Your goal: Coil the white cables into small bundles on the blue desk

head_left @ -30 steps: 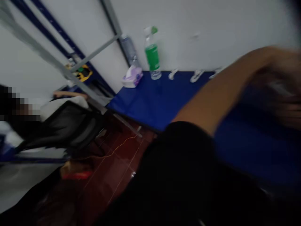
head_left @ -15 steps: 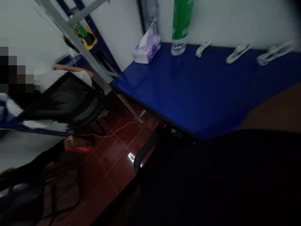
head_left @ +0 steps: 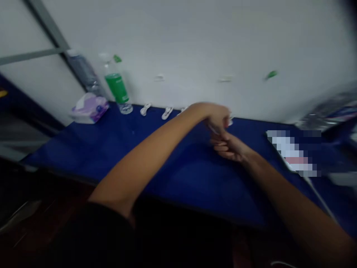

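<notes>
My left hand [head_left: 219, 116] and my right hand [head_left: 227, 146] meet over the blue table, the left just above the right. Both have their fingers curled. A thin pale sliver [head_left: 214, 129] shows between them, too blurred and covered to name. Along the wall lie small bundled white cables: one [head_left: 145, 109] near the bottle, another [head_left: 167, 113] to its right, and a third [head_left: 182, 109] partly behind my left forearm. A bit of something white [head_left: 230, 121] shows just beyond my left hand.
A green-labelled bottle [head_left: 117, 88] and a purple tissue pack [head_left: 90, 108] stand at the table's [head_left: 189, 178] left end, with a clear bottle [head_left: 86, 74] behind. A lit, blurred-out screen [head_left: 290, 152] with a white cord [head_left: 320, 197] lies right. Clear plastic packaging [head_left: 329, 111] sits at far right.
My view has swung right, from the floor, chairs and a seated person to the table. Both my hands, out of sight before, are now in view together.
</notes>
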Demonstrator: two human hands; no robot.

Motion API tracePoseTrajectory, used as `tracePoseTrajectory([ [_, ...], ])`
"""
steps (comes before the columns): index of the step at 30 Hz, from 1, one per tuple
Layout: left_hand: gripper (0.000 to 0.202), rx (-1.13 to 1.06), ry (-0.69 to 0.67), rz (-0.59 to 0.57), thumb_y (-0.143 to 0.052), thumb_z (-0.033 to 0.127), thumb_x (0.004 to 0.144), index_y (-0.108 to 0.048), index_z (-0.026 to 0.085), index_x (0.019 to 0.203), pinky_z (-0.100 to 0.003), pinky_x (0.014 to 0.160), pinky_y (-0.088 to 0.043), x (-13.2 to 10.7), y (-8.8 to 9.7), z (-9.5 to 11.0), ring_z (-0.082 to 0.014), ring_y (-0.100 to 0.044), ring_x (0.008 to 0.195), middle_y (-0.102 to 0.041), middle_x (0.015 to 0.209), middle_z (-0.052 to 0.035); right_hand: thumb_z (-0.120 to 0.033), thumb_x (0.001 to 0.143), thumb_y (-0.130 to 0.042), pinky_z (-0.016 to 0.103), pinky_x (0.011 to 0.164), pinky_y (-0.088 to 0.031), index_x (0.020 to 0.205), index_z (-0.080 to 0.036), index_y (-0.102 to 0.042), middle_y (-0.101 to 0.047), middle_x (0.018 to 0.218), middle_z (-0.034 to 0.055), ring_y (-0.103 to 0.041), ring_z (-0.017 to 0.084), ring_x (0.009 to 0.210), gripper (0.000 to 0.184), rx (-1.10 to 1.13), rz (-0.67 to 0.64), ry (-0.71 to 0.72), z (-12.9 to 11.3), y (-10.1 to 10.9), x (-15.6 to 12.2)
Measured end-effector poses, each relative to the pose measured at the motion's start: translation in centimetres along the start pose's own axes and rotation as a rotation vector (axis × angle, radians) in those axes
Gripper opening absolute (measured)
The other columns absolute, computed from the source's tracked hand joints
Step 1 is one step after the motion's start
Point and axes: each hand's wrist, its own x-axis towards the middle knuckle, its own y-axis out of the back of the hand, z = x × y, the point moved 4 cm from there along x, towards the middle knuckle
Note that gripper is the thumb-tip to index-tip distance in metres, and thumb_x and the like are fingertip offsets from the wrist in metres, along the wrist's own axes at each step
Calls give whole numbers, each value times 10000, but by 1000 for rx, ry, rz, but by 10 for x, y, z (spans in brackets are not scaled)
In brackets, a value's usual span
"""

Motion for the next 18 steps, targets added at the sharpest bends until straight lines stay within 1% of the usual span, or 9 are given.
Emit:
tracePoseTrajectory([
  [1, 551, -16, -40, 97, -586, 479, 799, -610, 27, 1113, -302, 858, -477, 7, 6, 8, -211, -630, 995, -644, 1172, -81, -541, 973, -382, 147, 307, -49, 646, -228, -255, -253, 495, -110, -139, 18, 344, 470, 27, -26, 5, -1, -2, 1],
  [3, 605, -108, -109, 350, -782, 375, 660, -604, 113, 1175, -340, 872, -505, 6, 9, 15, -226, -653, 991, -683, 1120, -92, -642, 904, -455, 135, 270, -90, 664, -225, -302, -215, 473, -124, -100, 24, 348, 505, 42, -22, 57, -5, -1, 3],
  [4, 623, -166, -129, 457, -815, 342, 643, -599, 150, 1195, -371, 881, -513, 1, 5, 13, -235, -653, 998, -682, 1123, -93, -656, 887, -478, 129, 265, -117, 674, -224, -311, -217, 478, -124, -103, 25, 354, 509, 44, -58, 64, -6, -2, 4],
  [6, 561, -269, -120, 577, -794, 359, 691, -606, 185, 1190, -409, 895, -512, -12, -7, 3, -242, -643, 1011, -665, 1151, -85, -654, 881, -498, 119, 264, -133, 691, -218, -327, -233, 496, -118, -110, 25, 364, 505, 44, -85, 134, -8, -3, 5],
  [9, 530, -416, -115, 620, -781, 362, 715, -603, 206, 1189, -415, 916, -509, -23, -23, -12, -230, -632, 1035, -641, 1185, -83, -663, 874, -505, 115, 272, -146, 694, -209, -351, -196, 518, -119, -110, 25, 381, 511, -3, -153, 182, -7, -11, 2],
  [12, 486, -595, -105, 605, -777, 355, 724, -610, 196, 1152, -412, 894, -527, -26, -31, -23, -207, -652, 973, -672, 1080, -66, -658, 879, -501, 121, 278, -141, 701, -207, -365, -173, 530, -119, -108, 29, 390, 503, -67, -205, 198, -5, -21, -2],
  [14, 479, -672, -97, 582, -791, 341, 710, -616, 192, 1130, -427, 888, -532, -27, -36, -28, -206, -658, 961, -679, 1064, -66, -643, 893, -491, 122, 286, -146, 702, -207, -364, -181, 535, -114, -111, 30, 395, 493, -106, -235, 198, -3, -26, -3],
  [16, 520, -706, -114, 570, -800, 321, 702, -605, 204, 1169, -443, 902, -527, -30, -41, -31, -213, -652, 1002, -665, 1137, -78, -631, 905, -481, 125, 292, -152, 686, -207, -356, -178, 534, -112, -115, 29, 397, 494, -152, -262, 182, -1, -28, -3],
  [18, 539, -666, -147, 593, -806, 316, 702, -609, 220, 1195, -448, 932, -513, -34, -44, -32, -219, -637, 1050, -646, 1195, -83, -625, 910, -477, 131, 294, -157, 671, -207, -352, -172, 527, -112, -124, 30, 393, 498, -206, -280, 164, 2, -29, -3],
])
